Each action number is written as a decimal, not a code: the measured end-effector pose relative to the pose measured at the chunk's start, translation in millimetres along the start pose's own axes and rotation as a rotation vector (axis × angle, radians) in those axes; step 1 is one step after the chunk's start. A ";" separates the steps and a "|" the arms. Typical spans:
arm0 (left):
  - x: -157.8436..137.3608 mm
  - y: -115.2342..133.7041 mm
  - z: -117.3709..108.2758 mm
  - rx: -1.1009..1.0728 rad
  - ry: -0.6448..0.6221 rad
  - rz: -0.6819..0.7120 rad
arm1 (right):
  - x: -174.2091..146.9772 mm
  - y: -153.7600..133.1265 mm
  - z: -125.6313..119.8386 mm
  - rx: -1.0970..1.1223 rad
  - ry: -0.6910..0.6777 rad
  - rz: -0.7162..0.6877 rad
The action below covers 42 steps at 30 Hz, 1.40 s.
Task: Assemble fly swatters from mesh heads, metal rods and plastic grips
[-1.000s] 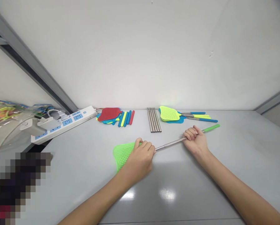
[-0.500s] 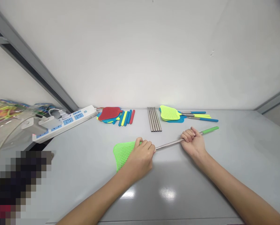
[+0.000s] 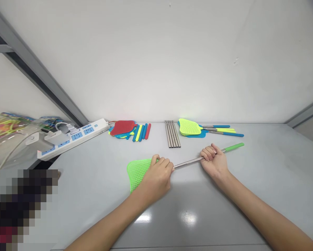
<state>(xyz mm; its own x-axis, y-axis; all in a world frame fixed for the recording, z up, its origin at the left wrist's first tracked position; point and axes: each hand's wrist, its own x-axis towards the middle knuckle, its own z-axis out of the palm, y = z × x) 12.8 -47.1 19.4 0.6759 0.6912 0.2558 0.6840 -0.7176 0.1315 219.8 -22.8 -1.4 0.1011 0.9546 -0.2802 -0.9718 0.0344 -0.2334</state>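
A green fly swatter [image 3: 138,171] with a metal rod is held across the table in both hands. My left hand [image 3: 160,174] is closed round the neck, where the mesh head meets the rod, and hides part of the head. Farther right, my right hand [image 3: 214,161] is wrapped round the rod just short of the green handle grip [image 3: 234,147]. The bare metal rod [image 3: 188,162] shows between the two hands.
Behind lie metal rods [image 3: 173,134], coloured grips [image 3: 141,132], a pile of swatter heads topped by a red one [image 3: 123,128], and several swatters with rods and grips [image 3: 190,127]. A power strip [image 3: 76,136] and a plastic bag [image 3: 11,139] are at left.
My right hand has slid slightly left along the swatter, towards my left hand, and the bare stretch of rod between them is a little shorter. My left hand stays put.
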 end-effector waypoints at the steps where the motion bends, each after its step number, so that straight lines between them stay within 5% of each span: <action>1: 0.0 -0.1 0.1 -0.001 0.000 0.001 | -0.1 0.4 0.0 0.000 0.000 0.000; 42: 1.6 3.3 1.1 -0.040 0.002 0.004 | -7.6 10.0 3.1 -0.043 0.031 -0.013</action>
<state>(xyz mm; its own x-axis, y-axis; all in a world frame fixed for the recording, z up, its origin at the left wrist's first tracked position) 16.4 -48.3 19.2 0.6783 0.6879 0.2581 0.6695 -0.7234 0.1686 208.6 -28.8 1.3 0.1209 0.9443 -0.3060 -0.9604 0.0333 -0.2765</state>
